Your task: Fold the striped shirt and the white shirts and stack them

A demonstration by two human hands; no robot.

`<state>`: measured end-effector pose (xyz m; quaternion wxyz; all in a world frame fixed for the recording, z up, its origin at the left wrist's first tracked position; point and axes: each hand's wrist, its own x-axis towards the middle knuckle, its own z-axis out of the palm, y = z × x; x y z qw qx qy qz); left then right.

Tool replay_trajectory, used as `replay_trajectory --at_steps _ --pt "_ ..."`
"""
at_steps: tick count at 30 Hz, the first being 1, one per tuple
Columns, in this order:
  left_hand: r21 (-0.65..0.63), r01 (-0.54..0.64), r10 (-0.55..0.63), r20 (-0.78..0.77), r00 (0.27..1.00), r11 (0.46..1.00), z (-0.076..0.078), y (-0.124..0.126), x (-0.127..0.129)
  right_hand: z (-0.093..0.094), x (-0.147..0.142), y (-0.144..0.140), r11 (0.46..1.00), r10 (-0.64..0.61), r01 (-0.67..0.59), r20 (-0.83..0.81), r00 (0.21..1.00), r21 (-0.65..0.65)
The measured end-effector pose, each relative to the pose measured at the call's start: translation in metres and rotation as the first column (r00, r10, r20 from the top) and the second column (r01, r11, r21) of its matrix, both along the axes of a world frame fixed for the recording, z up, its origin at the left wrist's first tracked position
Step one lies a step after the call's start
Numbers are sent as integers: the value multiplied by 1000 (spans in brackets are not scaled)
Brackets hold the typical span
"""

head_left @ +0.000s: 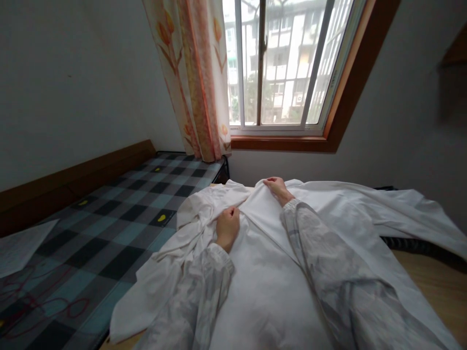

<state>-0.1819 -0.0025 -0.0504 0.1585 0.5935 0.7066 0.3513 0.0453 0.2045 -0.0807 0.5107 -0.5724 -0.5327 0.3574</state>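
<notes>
A white long-sleeved garment [266,287] lies spread over a wooden table, one sleeve stretched out to the right and its left part bunched in folds. My right hand [278,190] is closed in a pinch on the cloth near the far edge, lifting it into a small peak. Lower and to the left, my left hand [228,227] is closed in a fist on the garment, beside the folds. A diagonal edge of cloth runs from between the hands toward my right sleeve. The fingertips of my left hand are partly hidden.
Left of the table is a bed with a checked mattress [120,233], holding a sheet of paper [25,245] and a tangled red cord [69,306]. A black ribbed object [412,244] shows under the right sleeve on the wooden table [425,279]. Behind stand a curtain [202,87] and a window [280,73].
</notes>
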Motion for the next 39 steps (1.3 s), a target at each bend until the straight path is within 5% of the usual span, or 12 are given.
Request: replay_trajectory --at_steps 10,17,20,22,24,27,31,39 --pt "-90 21 -34 -149 988 996 8 -3 9 -17 0 3 995 0 -10 113 994 95" --pt "-185 41 -55 -72 996 982 13 2 1 0 9 -10 986 -94 65 185 978 155" --pt "-191 49 -73 -125 989 980 14 4 1 10 15 -47 957 -88 -23 367 926 288" --pt "-173 35 -70 -204 976 984 13 4 3 11 22 -90 890 -1 -260 571 821 375" --pt "-156 7 -51 -284 958 988 12 3 6 6 32 -142 799 122 -496 715 688 340" --pt "-151 -25 -33 -367 930 988 11 1 10 -5 53 -209 735 286 -665 831 478 129" --pt "-151 -35 -33 -430 902 988 13 -4 13 -13 98 -248 812 339 -581 857 388 -58" --pt "-188 -24 -64 -448 892 982 23 -1 12 -31 219 -298 927 212 -372 887 411 -49"
